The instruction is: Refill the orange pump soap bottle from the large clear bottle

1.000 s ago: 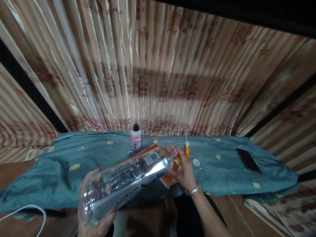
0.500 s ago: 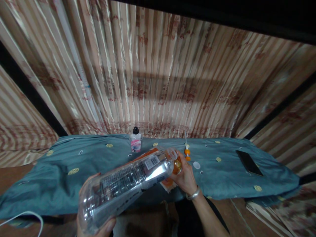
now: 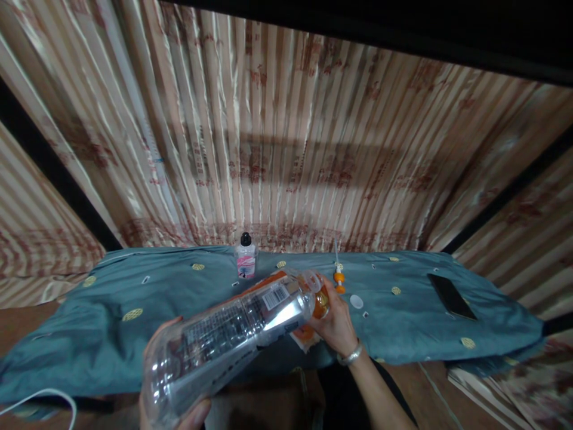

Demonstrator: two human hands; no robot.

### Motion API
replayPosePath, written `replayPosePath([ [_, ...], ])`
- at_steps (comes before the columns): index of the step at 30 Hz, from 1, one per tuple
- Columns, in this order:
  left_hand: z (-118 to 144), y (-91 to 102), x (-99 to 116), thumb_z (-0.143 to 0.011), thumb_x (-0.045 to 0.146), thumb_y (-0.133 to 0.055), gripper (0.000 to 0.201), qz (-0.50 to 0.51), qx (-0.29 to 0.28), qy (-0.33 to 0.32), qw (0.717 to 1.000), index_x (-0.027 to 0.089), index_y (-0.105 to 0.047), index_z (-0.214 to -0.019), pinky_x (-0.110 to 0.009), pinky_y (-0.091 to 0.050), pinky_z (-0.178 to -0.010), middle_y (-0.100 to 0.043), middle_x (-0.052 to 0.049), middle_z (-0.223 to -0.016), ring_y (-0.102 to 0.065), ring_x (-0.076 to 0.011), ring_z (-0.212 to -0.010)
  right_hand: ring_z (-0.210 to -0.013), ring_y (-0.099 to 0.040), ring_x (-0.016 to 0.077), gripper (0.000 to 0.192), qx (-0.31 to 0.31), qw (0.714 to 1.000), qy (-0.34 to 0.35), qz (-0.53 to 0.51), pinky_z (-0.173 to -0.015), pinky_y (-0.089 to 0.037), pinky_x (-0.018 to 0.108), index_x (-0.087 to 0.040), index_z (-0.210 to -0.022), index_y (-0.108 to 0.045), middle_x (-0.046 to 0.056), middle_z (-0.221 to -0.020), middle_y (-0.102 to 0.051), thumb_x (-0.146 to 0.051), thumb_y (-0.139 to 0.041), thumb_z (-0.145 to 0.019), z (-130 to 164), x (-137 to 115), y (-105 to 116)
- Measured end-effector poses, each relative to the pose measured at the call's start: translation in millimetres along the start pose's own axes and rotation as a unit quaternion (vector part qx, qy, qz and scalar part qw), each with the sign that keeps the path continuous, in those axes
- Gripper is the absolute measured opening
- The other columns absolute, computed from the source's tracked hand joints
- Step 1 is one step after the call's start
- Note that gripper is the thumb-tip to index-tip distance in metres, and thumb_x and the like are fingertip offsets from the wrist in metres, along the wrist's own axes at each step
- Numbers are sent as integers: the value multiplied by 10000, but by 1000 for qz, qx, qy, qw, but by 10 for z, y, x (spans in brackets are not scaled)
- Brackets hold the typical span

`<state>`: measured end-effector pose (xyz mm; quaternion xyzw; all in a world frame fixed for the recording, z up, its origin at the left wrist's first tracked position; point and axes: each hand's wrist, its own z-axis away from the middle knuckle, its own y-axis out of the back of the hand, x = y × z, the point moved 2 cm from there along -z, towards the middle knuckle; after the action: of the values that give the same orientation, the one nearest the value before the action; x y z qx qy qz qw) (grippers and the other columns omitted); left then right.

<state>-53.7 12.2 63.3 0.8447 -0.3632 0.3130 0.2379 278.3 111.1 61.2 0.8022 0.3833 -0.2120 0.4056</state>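
Note:
My left hand point(image 3: 176, 412) grips the base of a large clear plastic bottle point(image 3: 228, 337), which is tilted with its neck pointing away and to the right. My right hand point(image 3: 335, 322) holds a small orange container point(image 3: 321, 303) right at the bottle's mouth; the two touch. An orange packet point(image 3: 302, 334) lies under my right hand on the teal cloth point(image 3: 111, 334). A white cap point(image 3: 356, 301) lies on the cloth just right of my right hand.
A small bottle with a black cap and pink label point(image 3: 246, 258) stands at the back of the cloth. An orange-tipped stick point(image 3: 339, 272) lies near it. A black phone point(image 3: 450, 295) rests at the right. A white cable point(image 3: 40, 399) curls at lower left. Striped curtains hang behind.
The view has shifted slightly. Both hands keep the bottle and the orange container together in almost the same pose.

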Motion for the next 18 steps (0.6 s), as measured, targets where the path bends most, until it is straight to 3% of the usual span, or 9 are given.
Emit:
replayPosePath([
  [5,-20,-13,24,-811,652,-789,808,-19,-11,-50,999,306,-662,-1530,-564,-672,-942,-709,-155,-1429,-742,-439,-1218,-1239,-826,367,816,-8,1000,-8,7,-1120,-677,548,-226,-1516,-601,144,-1382,-819,-257,-896,-756,1,14,2],
  [11,-34,-33,31,-794,682,-790,830,-9,-2,-35,999,296,-662,-1518,-538,-684,-894,-717,-156,-1408,-751,-423,-1184,-1238,-825,360,770,2,1000,-6,6,-1121,-675,547,-229,-1506,-609,142,-1379,-821,-271,-874,-785,3,23,-3],
  [15,-34,-30,8,-717,709,-835,855,-8,-2,-17,1000,261,-695,-1432,-603,-659,-996,-727,-177,-1398,-736,-463,-1238,-1231,-828,362,778,-5,1000,-11,6,-1121,-675,546,-236,-1505,-610,136,-1369,-827,-275,-884,-778,5,25,3],
  [18,-41,-22,-11,-686,704,-861,861,0,-7,3,1000,257,-700,-1404,-613,-667,-981,-741,-186,-1392,-749,-475,-1223,-1242,-823,365,765,-3,1000,-6,7,-1129,-669,547,-230,-1501,-612,142,-1387,-820,-278,-881,-786,4,20,9],
])
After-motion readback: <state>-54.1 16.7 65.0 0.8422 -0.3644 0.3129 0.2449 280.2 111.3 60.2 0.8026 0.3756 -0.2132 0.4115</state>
